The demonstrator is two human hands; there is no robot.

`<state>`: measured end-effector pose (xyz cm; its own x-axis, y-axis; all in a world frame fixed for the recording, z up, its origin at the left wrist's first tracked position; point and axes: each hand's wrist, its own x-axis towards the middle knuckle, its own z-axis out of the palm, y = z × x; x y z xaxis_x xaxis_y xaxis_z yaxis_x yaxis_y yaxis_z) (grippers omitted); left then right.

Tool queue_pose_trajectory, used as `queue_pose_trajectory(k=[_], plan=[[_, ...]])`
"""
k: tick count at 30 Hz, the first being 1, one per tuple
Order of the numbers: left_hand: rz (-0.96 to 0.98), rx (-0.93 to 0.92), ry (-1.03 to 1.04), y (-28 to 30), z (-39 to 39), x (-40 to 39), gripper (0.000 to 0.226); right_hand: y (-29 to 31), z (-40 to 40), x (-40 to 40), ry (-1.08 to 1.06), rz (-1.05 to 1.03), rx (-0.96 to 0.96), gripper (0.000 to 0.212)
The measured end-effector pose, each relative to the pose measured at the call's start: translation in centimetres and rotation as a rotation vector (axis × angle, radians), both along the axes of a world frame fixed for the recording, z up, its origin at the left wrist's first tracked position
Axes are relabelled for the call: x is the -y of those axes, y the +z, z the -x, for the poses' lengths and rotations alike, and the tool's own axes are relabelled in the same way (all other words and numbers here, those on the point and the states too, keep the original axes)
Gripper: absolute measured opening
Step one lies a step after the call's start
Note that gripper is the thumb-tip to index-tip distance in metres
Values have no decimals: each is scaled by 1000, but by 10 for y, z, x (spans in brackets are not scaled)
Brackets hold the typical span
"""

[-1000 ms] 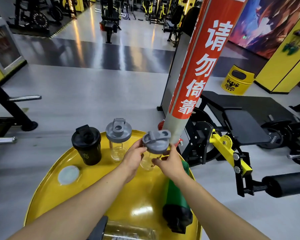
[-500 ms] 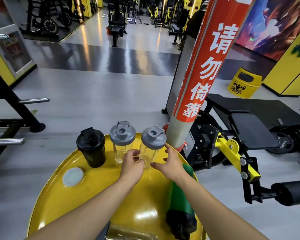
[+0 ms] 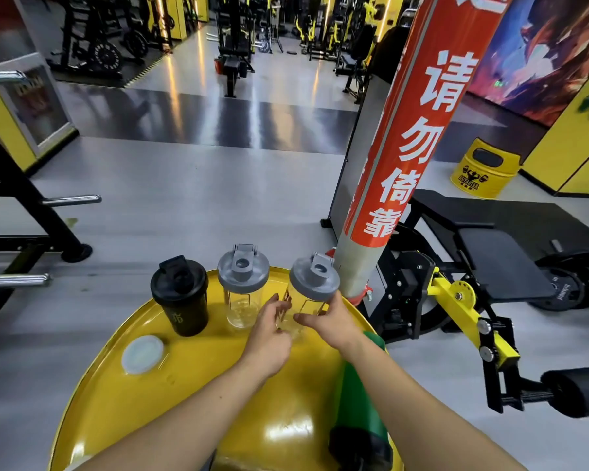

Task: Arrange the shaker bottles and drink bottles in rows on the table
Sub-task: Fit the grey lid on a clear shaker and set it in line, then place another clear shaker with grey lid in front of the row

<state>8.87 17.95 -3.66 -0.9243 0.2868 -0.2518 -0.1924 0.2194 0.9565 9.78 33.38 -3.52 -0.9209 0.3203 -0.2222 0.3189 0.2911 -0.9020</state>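
Note:
Three shaker bottles stand in a row along the far edge of the round yellow table [image 3: 191, 396]: a black one [image 3: 181, 297] on the left, a clear one with a grey lid [image 3: 242, 283] in the middle, and a second clear grey-lidded shaker [image 3: 315, 279] on the right. My left hand [image 3: 269, 338] and my right hand [image 3: 332, 321] both grip the lower body of that right shaker, which stands upright on the table. A green bottle with a black cap [image 3: 361, 402] lies on its side at the table's right edge, under my right forearm.
A white round lid [image 3: 143, 354] lies flat at the table's left. A red and grey pillar [image 3: 398, 164] rises just behind the right shaker. A yellow and black gym machine [image 3: 456, 300] stands to the right. A clear bottle [image 3: 225, 465] lies at the bottom edge.
The right clear shaker came down from a raised hold onto the table, then slid a little to the right, away from the middle shaker. Both hands slipped from its lid down to its base.

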Motion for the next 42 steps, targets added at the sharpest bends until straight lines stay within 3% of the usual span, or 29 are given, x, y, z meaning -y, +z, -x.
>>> queue_pose_trajectory(k=[2,8,12,21,28,31,35,39,42], plan=[[-40,30,24,2,0,-3,56,0,2,-1,7,-24,-10,82],[27,34,-30,-2,7,1,85,-9,6,-2,28,-144,-33,87],[-21,74,-73,5,12,-2,85,-10,11,-4,7,-129,-63,76],[-33,98,-88,2,30,-5,88,-13,28,-5,-1,-160,-71,75],[137,100,-88,6,23,11,57,-4,11,-7,22,-290,111,111],[209,110,-148,20,14,32,35,13,-10,-4,83,-376,176,88],[298,94,-218,42,-6,70,23,40,-37,14,237,-444,185,47],[392,41,-239,49,-22,118,25,58,-58,53,360,-412,162,38],[500,20,-290,46,-34,158,31,58,-74,89,544,-430,192,42]])
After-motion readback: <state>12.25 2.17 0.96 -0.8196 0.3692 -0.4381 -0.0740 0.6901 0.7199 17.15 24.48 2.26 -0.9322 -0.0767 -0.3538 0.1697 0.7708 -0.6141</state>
